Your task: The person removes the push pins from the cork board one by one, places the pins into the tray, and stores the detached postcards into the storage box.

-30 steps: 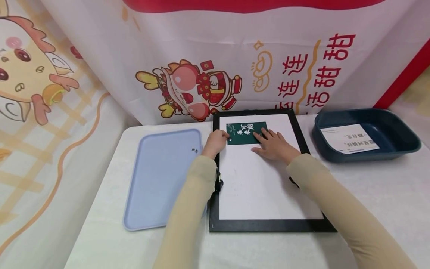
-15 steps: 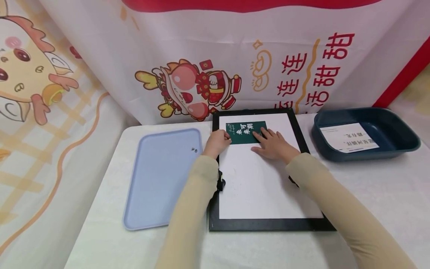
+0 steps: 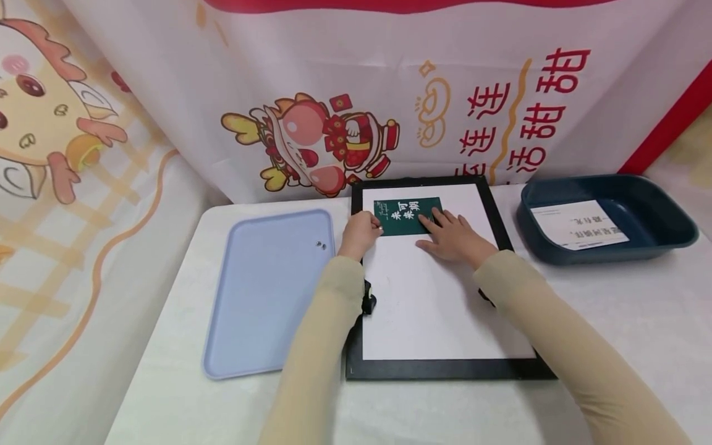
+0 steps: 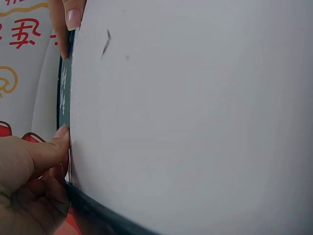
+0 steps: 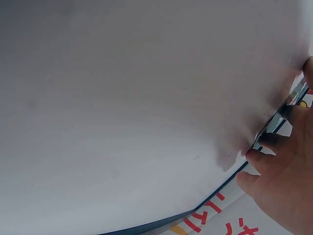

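Note:
A dark green card (image 3: pixel 396 216) with white characters lies near the top of a black-framed white board (image 3: pixel 439 309). At the card's left edge, my left hand (image 3: pixel 359 233) has curled fingers, and thumb and fingertip pinch a small round silver piece (image 3: pixel 381 228), mostly hidden. My right hand (image 3: pixel 453 240) rests with spread fingers on the card's right part, holding it flat to the board. In the left wrist view the card (image 4: pixel 65 93) appears edge-on between both hands. The right wrist view shows my right hand's (image 5: pixel 286 166) fingertips against it.
Left of the board lies a light blue tray (image 3: pixel 267 296) with small silver pieces (image 3: pixel 321 245) near its right edge. A dark blue basin (image 3: pixel 662 238) at the right holds a white printed card (image 3: pixel 578 225). A printed cloth (image 3: pixel 484 37) hangs behind the table.
My left hand has shifted slightly right, its fingertips now covering most of the silver piece that showed at the card's lower left corner. My right hand stays in place on the card.

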The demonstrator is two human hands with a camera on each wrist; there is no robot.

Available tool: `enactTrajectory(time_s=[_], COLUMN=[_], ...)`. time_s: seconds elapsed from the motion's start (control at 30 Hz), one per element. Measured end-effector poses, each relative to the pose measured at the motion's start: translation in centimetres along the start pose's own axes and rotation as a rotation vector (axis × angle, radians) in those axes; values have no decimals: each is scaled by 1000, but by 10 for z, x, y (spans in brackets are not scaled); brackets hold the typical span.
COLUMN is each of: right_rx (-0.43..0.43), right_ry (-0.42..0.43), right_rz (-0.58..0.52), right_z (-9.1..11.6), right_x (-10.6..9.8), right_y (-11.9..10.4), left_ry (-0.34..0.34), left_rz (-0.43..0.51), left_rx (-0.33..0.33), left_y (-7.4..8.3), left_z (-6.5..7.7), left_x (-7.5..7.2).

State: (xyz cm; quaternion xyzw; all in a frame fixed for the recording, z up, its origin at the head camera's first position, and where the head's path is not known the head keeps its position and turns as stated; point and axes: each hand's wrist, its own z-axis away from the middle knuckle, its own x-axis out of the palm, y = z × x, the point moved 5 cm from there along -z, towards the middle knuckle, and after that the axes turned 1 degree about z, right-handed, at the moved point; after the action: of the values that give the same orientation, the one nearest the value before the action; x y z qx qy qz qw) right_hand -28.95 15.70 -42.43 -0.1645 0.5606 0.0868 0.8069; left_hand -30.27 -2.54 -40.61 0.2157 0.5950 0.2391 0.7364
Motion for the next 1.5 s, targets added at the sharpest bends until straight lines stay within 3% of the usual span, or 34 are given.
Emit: enactTrajectory(time_s=[0.23,0.4,0.77,1.5], right_rx=[-9,-30,-46,-38], right_ry=[0,-12,-13,-14], right_rz=[-7,-27,-26,-39], right_z=[-1,-1,1,1], right_x=[-2,0,-1,-1], right_y=[0,-2,-4,-4], left_ry=[-9,-37,-51,-45], left_rz=[-69,-136,-148,-36], left_rx=[-8,30,56,19], left_y=[4,4,4,4], left_z=[-1,-2,-2,-4], left_x=[-1,1,2,-1])
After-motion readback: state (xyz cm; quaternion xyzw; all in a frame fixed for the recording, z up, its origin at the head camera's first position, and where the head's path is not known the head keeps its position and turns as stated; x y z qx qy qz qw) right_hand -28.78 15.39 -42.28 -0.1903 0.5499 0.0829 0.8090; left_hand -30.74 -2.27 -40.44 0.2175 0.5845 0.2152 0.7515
